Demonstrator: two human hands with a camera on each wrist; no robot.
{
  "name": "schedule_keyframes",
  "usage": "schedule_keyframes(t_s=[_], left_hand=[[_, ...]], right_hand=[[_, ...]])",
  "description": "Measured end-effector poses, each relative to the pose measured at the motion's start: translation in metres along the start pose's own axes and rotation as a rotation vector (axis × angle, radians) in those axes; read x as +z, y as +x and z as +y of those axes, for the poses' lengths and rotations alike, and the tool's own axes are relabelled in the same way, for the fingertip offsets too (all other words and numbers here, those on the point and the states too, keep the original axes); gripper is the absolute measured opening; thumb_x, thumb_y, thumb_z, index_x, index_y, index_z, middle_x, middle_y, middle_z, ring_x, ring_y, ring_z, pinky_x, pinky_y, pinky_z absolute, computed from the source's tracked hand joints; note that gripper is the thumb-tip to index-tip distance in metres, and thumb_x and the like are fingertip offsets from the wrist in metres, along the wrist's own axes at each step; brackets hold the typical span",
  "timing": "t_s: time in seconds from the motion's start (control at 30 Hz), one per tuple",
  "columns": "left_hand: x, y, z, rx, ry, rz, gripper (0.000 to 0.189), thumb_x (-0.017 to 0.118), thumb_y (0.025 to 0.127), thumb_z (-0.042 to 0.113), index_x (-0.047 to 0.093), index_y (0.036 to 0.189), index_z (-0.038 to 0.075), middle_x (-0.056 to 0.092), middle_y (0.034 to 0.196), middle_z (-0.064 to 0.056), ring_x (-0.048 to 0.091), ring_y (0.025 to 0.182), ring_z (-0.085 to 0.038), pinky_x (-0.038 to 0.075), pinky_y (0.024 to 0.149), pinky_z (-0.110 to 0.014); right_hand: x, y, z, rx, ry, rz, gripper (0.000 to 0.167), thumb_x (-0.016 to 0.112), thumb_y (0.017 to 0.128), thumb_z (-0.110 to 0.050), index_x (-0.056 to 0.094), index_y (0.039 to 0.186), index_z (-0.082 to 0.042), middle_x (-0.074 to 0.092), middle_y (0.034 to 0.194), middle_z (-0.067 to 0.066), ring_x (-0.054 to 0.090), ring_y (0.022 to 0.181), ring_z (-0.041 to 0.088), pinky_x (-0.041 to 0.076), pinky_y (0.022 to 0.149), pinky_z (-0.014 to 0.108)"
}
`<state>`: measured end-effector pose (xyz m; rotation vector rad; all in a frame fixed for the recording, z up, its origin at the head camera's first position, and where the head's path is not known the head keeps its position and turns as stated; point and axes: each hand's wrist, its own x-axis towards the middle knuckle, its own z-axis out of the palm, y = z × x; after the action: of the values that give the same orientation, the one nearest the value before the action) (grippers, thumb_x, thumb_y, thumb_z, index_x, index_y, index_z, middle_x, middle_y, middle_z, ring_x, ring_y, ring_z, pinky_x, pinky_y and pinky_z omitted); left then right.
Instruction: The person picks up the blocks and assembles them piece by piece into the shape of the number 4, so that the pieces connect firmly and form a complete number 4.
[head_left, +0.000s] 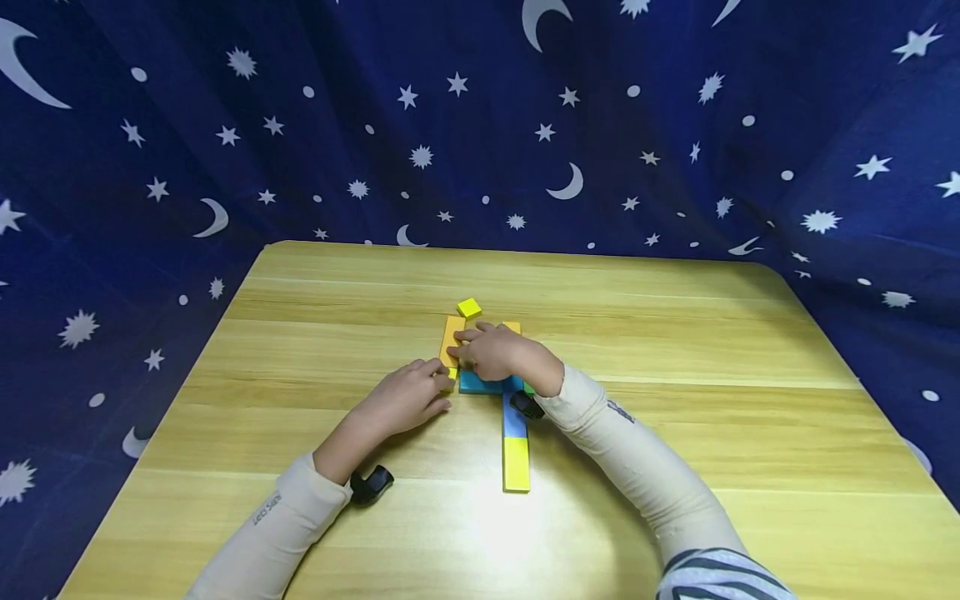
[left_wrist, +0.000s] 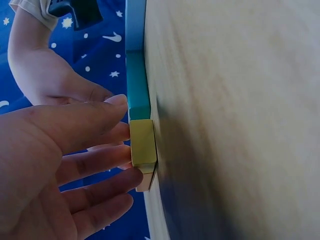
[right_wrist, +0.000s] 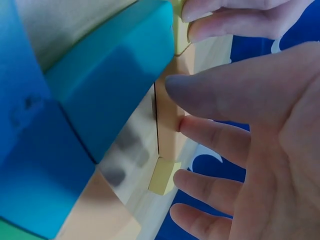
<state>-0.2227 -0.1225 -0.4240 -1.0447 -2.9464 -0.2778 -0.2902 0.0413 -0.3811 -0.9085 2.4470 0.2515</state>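
Observation:
Several flat wooden blocks lie joined on the table. My left hand (head_left: 408, 396) is at the near left of this layout, its fingertips touching a small yellow block (left_wrist: 143, 142) beside the end of a teal block (left_wrist: 138, 85). My right hand (head_left: 491, 352) reaches over the layout from the right. Its fairly straight fingers touch the long orange block (head_left: 450, 337) that lies beyond the small yellow one. In the right wrist view, the thumb overlaps that orange block and the index fingertip meets its edge. A second orange block (head_left: 512, 327) is partly hidden behind the right hand.
A loose yellow square block (head_left: 469, 308) lies just beyond the long orange block. A blue block (head_left: 515, 417) and a yellow block (head_left: 516, 464) run toward me in a line. Part of a green block (right_wrist: 15, 231) shows. A starry curtain (head_left: 480, 125) hangs behind the table (head_left: 675, 333).

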Motion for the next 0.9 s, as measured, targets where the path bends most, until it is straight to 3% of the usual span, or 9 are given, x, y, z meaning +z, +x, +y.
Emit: schedule_keyframes(t_s=[0.77, 0.9], left_hand=[[0.0015, 0.0002, -0.0008, 0.017, -0.05, 0.015, 0.022, 0.063, 0.086, 0.025, 0.067, 0.102, 0.009, 0.057, 0.106, -0.006, 0.055, 0.102, -0.022, 0.048, 0.087, -0.034], [0.0023, 0.0007, -0.0005, 0.022, -0.054, 0.018, 0.022, 0.064, 0.086, 0.024, 0.066, 0.101, 0.008, 0.056, 0.103, -0.006, 0.056, 0.097, -0.019, 0.049, 0.083, -0.033]], right_hand=[[0.0, -0.0026, -0.0063, 0.015, -0.015, 0.006, 0.051, 0.038, 0.096, -0.01, 0.028, 0.143, -0.026, 0.017, 0.153, 0.0, 0.014, 0.14, 0.031, 0.019, 0.11, 0.053], [-0.0007, -0.0025, -0.0064, 0.021, -0.017, -0.003, 0.051, 0.038, 0.096, -0.01, 0.028, 0.143, -0.027, 0.017, 0.153, 0.0, 0.015, 0.14, 0.03, 0.019, 0.11, 0.053]])
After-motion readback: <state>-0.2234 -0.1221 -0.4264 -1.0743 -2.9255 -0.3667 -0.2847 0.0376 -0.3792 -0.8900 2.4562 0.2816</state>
